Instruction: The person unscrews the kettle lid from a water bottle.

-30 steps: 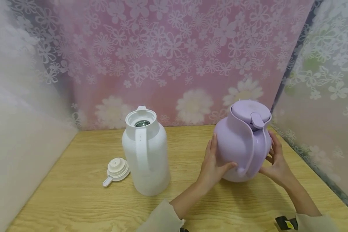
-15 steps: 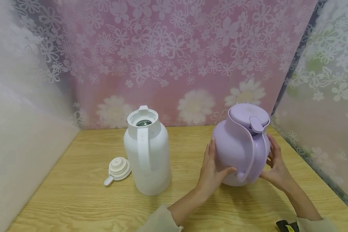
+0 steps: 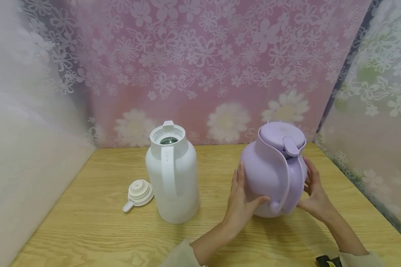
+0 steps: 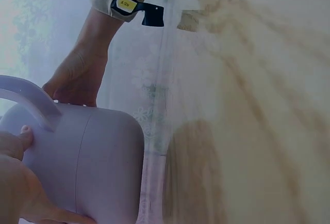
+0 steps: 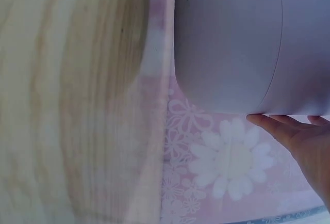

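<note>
Both hands hold a pale purple thermos jug (image 3: pixel 262 174), its lid (image 3: pixel 282 134) on and tilted toward me. The left hand (image 3: pixel 236 211) spreads over its left side, thumb near the foot of the handle (image 3: pixel 294 185). On the opposite side the right hand (image 3: pixel 317 200) grips it, some fingers hidden behind the body. A gap shows between the jug's base (image 4: pixel 136 157) and the wooden table in the left wrist view. In the right wrist view the right hand's fingers (image 5: pixel 273 123) press against the jug's wall.
Left of the jug, an uncapped white thermos jug (image 3: pixel 177 185) stands upright, handle toward me. Beside it a white stopper (image 3: pixel 139 191) lies on the wooden table (image 3: pixel 87 222). A pink floral curtain (image 3: pixel 187 74) closes the back, with pale sheets at both sides.
The purple jug and both hands have moved lower and a little left, closer to the white jug. The grip looks the same. The whole view has drifted slightly.
</note>
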`<action>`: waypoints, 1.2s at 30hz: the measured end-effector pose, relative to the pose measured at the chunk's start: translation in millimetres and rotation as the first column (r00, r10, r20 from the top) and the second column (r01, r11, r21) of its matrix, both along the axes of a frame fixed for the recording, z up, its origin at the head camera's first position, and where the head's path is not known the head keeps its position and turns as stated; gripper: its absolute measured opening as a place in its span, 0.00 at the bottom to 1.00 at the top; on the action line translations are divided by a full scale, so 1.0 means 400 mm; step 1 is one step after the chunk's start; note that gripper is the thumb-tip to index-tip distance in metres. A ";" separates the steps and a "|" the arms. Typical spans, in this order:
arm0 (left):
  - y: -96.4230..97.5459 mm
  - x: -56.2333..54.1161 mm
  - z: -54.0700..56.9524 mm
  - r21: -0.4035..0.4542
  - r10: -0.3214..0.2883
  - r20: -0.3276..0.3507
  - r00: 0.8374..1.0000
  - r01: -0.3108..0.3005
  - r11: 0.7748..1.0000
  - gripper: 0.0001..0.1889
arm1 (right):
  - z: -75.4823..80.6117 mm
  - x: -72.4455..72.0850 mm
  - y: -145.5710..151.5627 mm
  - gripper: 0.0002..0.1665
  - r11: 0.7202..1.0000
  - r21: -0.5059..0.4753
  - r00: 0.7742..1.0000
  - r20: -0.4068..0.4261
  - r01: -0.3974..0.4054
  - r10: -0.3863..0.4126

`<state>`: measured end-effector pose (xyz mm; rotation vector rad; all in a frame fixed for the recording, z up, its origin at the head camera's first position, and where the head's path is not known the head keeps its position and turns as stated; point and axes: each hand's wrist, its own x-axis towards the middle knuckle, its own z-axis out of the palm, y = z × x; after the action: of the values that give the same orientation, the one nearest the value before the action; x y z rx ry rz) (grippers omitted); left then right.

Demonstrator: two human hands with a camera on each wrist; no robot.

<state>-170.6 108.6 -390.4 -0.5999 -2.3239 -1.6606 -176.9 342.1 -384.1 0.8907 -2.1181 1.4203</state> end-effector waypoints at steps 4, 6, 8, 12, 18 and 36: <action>-0.004 0.006 -0.002 -0.010 0.015 0.017 1.000 -0.015 1.000 0.55 | -0.002 0.006 -0.007 0.73 0.999 0.023 1.000 0.007 0.026 -0.027; -0.006 0.008 -0.003 -0.010 0.018 0.013 1.000 -0.018 1.000 0.55 | -0.004 0.007 -0.010 0.73 0.999 0.030 0.999 0.009 0.036 -0.036; -0.008 0.009 -0.004 -0.008 0.022 0.006 1.000 -0.022 1.000 0.56 | -0.007 0.006 -0.013 0.73 0.999 0.019 1.000 0.009 0.026 -0.026; -0.014 0.012 -0.008 -0.005 0.025 -0.018 1.000 -0.025 1.000 0.56 | -0.013 0.003 -0.018 0.72 1.000 -0.010 1.000 0.017 0.001 -0.001; -0.020 0.017 -0.011 0.004 0.025 -0.010 1.000 -0.025 1.000 0.55 | -0.022 -0.001 -0.023 0.72 0.999 -0.007 0.999 -0.002 -0.036 0.036; -0.029 0.023 -0.022 0.010 0.046 0.034 0.998 -0.047 0.999 0.55 | -0.031 -0.004 -0.032 0.72 0.999 0.030 1.000 0.002 -0.018 0.018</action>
<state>-161.3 96.8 -399.3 -0.5155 -2.3323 -1.6741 -178.7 329.3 -396.3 0.9221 -2.1438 1.4019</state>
